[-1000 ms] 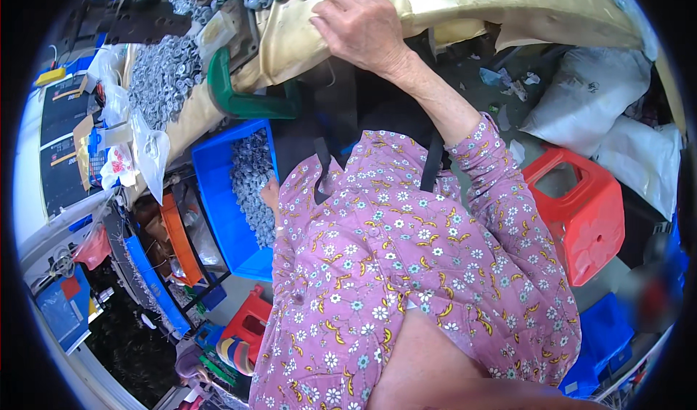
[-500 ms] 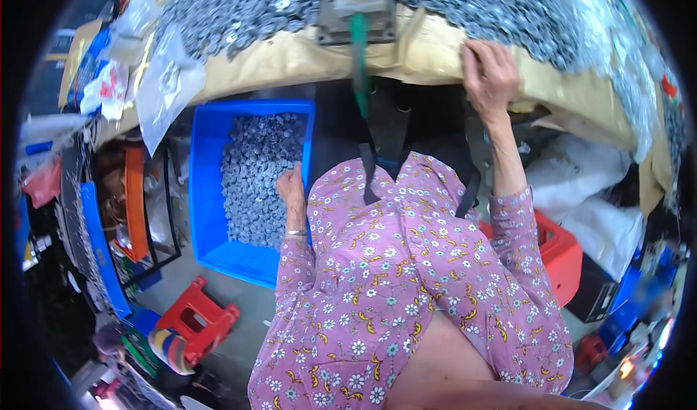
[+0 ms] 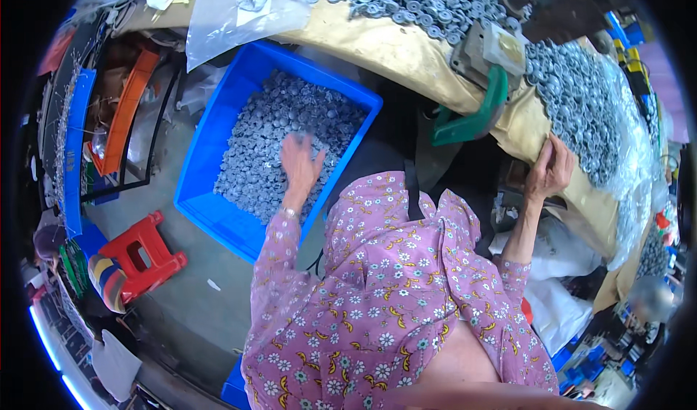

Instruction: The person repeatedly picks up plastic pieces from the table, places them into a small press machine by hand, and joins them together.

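Note:
My left hand (image 3: 301, 164) is over the blue plastic bin (image 3: 194, 181), just above or touching a heap of small grey metal parts (image 3: 254, 137). Its fingers are spread and smeared by motion, and no part shows held in it. To the right, my right hand (image 3: 549, 169) grips the brown-paper-covered table edge (image 3: 428, 65) with bent fingers, close to a pile of grey round parts (image 3: 573, 105). A small bench device (image 3: 488, 53) with a green handle (image 3: 475, 119) sits at that edge between the hands.
A clear plastic bag (image 3: 250, 14) hangs over the table beyond the bin. A red stool (image 3: 141, 256) stands on the floor at left, near an orange panel (image 3: 129, 112) and a blue strip (image 3: 78, 156). White sacks (image 3: 555, 305) lie at right below the table.
My view has turned left, so the bin sits more central and the table slants down rightward. My left hand has moved from the bin's right side over the heap, its fingers spreading.

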### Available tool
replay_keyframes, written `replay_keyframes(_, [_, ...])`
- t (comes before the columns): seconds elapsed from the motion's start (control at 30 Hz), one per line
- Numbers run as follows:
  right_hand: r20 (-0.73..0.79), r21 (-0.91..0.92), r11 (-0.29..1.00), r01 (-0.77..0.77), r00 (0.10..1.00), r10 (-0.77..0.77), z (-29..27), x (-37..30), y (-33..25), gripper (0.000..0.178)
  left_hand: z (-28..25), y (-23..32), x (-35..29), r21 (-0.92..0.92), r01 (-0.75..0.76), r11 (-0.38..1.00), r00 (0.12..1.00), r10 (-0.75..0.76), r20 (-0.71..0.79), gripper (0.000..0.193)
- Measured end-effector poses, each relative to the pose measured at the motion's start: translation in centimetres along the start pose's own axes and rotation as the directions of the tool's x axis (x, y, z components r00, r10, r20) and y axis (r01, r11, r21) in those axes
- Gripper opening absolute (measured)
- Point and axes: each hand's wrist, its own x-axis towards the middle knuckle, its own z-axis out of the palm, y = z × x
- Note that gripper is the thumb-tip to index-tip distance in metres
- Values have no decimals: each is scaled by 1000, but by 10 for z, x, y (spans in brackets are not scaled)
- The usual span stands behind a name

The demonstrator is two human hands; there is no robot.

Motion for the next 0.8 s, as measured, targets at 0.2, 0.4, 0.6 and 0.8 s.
replay_keyframes(0.2, [12,16,999,39,999,-39,-12,3,-7,14,58,24,75,184,-205,961,974,182,133,50])
replay_keyframes(0.4, [48,-42,998,39,998,-37,-26,3,-10,14,42,-3,111,236,-346,908,905,257,338,55])
replay_keyframes(0.6, [76,-11,1000,20,997,-19,-24,6,-17,15,26,-113,115,256,32,966,992,-62,110,63])
replay_keyframes(0.8, [76,-19,1000,8,997,-6,-28,6,-17,17,8,-119,57,173,242,955,943,-273,188,76])
